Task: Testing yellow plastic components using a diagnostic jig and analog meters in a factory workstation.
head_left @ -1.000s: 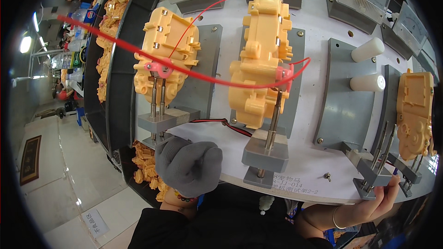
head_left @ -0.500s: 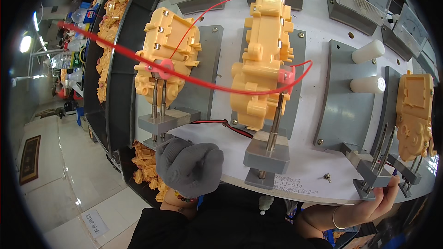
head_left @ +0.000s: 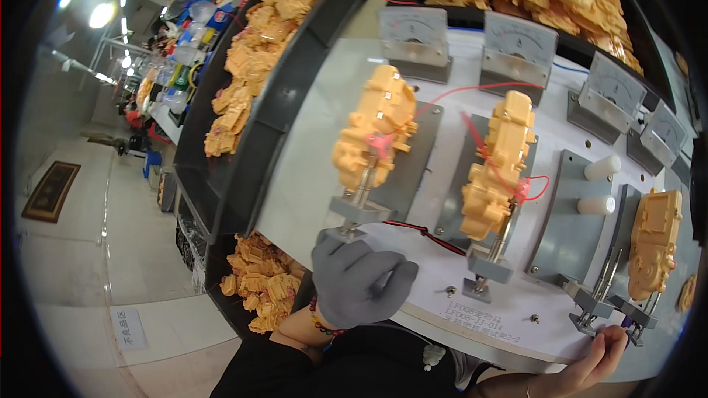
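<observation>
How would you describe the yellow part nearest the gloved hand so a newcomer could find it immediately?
On the white test board, four grey mounting plates sit below the row of meters. The leftmost yellow part stands just above the gloved left hand; unlike the others, it is nearest the black tray.

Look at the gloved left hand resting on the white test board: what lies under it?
The left hand in its grey glove covers the near edge of the white test board, just below a grey clamp. A black-and-red wire runs beside it. Whatever sits directly beneath the palm is hidden.
</observation>
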`<state>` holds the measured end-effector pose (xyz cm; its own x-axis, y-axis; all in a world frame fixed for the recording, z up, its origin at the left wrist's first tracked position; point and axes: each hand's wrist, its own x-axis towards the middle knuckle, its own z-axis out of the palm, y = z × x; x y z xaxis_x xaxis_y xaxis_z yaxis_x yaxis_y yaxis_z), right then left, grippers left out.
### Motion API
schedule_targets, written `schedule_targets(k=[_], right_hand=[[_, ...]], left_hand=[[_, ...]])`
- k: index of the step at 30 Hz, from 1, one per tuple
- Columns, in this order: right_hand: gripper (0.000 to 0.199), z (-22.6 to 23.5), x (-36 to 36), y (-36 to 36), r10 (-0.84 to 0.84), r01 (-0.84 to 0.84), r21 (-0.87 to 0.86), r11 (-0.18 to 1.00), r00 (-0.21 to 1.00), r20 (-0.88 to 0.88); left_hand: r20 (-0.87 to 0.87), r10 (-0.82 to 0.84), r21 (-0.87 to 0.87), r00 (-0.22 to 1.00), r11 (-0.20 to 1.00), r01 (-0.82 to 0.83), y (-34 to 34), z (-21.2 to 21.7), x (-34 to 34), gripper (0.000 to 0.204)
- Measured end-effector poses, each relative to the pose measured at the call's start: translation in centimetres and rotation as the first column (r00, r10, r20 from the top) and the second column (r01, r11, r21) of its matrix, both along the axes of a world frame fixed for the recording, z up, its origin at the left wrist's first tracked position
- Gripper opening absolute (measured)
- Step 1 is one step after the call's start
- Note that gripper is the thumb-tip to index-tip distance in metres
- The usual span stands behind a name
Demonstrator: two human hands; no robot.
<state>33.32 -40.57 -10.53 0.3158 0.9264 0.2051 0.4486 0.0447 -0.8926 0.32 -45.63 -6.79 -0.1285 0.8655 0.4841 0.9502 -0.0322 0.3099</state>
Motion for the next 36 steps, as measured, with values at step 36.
schedule_targets(k=[36], right_hand=[[0.023, -1.6, 5.0, 0.0, 0.394, -0.382, -0.096, 0.919, 0.900, 0.185]], left_hand=[[0.266, -0.002, -0.270, 0.964, 0.960, 0.076, -2.0, 2.0, -5.7, 0.027]])
